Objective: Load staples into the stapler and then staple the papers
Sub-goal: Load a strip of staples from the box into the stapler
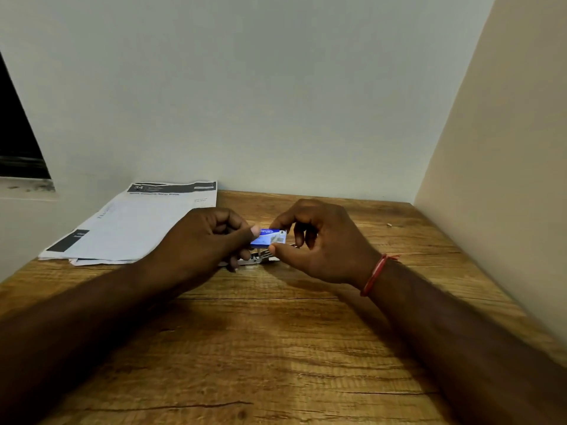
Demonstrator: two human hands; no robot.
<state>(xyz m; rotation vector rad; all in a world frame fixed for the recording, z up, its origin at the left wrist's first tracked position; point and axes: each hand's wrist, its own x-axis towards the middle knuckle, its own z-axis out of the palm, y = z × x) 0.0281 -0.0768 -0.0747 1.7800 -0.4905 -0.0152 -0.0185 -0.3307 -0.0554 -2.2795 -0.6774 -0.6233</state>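
Forearms [92, 317] converge; left hand [208, 237] and right hand [322, 243] pinch staple box [270, 236].

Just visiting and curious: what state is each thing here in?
Box: held above the stapler, pinched by both hands.
Left hand: fingers curled, thumb on the box's left end.
Right hand: thumb and forefinger pinch the box's right end.
Stapler: lying on the table, mostly hidden by the hands.
Papers: lying flat at the table's back left, untouched.
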